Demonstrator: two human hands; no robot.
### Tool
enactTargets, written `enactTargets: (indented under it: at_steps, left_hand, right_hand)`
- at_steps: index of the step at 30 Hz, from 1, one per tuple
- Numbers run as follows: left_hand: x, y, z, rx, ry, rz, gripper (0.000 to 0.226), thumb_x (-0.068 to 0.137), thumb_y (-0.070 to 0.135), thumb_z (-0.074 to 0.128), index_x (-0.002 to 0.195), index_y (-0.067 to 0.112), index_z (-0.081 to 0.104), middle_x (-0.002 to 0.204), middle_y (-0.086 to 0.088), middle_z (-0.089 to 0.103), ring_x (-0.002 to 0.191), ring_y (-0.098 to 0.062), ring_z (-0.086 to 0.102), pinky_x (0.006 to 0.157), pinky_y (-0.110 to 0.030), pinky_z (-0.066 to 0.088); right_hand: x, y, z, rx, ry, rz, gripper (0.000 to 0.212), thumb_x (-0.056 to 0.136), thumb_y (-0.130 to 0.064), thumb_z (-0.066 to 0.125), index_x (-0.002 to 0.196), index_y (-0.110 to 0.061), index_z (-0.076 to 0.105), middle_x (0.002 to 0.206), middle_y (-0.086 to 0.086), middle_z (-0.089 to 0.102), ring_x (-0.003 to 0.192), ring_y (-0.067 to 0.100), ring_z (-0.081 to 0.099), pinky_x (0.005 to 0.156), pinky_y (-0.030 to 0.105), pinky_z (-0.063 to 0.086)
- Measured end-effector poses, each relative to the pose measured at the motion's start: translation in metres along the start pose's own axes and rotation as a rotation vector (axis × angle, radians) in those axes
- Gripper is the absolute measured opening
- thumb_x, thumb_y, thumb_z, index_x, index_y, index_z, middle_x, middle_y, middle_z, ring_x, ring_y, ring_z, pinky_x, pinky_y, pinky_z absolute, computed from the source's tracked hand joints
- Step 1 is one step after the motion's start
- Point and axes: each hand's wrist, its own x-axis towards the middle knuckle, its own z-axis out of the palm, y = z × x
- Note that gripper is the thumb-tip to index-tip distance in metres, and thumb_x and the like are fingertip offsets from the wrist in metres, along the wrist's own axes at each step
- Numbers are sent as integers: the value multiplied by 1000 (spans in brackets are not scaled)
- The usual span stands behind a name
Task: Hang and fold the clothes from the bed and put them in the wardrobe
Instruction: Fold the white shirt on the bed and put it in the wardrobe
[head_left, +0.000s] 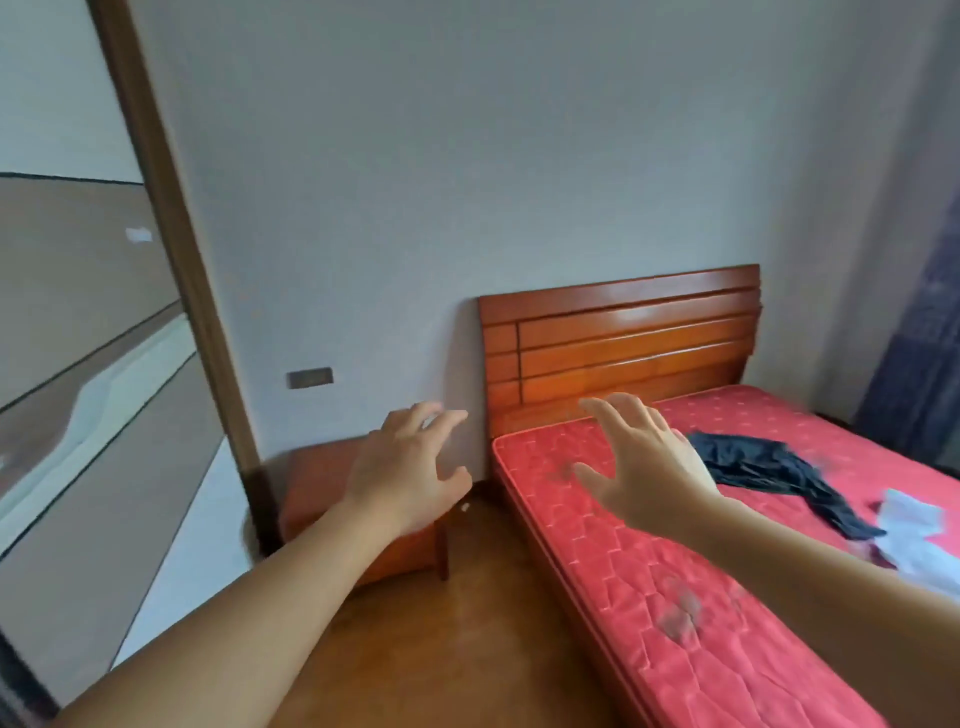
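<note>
A: Where are the hands?

B: Both are raised in front of the person, bare forearms reaching forward. The left hand is over the gap between the nightstand and the bed, fingers spread and lightly bent, its grip open with nothing in it. The right hand is above the near-left corner of the red mattress, fingers splayed, also holding nothing.

A: And the clothes?

B: A dark garment lies crumpled on the mattress, just right of the right hand and partly hidden behind it. One strip of it trails toward a pale blue-white garment that lies by the frame's right edge; the two meet or overlap there. Neither hand touches either piece.

A: What room is there along the bed's edge?

B: The mattress's left edge runs diagonally from the wooden headboard down toward the bottom of the view. Beside it is a strip of bare wooden floor, bounded on the far left by the wardrobe's sliding door with its brown frame post. The nightstand fills the corner between that post and the headboard, against the grey wall.

A: Anything on the far side?

B: A dark blue curtain hangs at the right, beyond the bed.
</note>
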Motion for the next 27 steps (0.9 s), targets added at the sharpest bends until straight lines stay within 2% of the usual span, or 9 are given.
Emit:
enactTargets:
  at_steps: [3,7,16,21,27]
  left_hand:
    - [11,65,34,-89,-80,205,65,80,53,49,142,35,42,147,6,42,133,-17,38,103,-40,42]
    - [5,155,72,-205,-158,452,65,80,50,55,141,33,45,146,2,44,132,-21,40,103,-42,42]
    - [-95,334,105,-394,-336,838,67,81,49,60,143,34,42,149,2,40,136,-21,36,107,-45,35]
    - [-158,396,96,-426,-400,911,68,81,50,59,145,37,39,150,3,39,137,-19,34,108,-45,33]
    - [-208,415,103,-347,-519,856,67,82,52,57,144,37,38,149,5,38,136,-19,33,108,-44,32]
  right_hand:
    - [-61,53,-29,-126,-10,188,70,84,-55,57,144,-30,30,142,-2,37,128,24,42,101,44,42]
    - [-162,95,-54,-205,-12,484,72,82,-52,61,143,-28,34,142,0,38,127,25,43,99,40,43]
    - [-374,93,-117,-340,29,939,73,84,-52,59,146,-29,28,148,1,35,132,23,40,103,40,42]
    - [-464,91,-146,-363,54,1057,72,85,-52,59,145,-32,27,150,1,33,134,23,38,103,40,41]
    - [-522,102,-141,-268,41,1138,73,84,-53,59,146,-30,28,150,2,33,134,24,38,101,41,42]
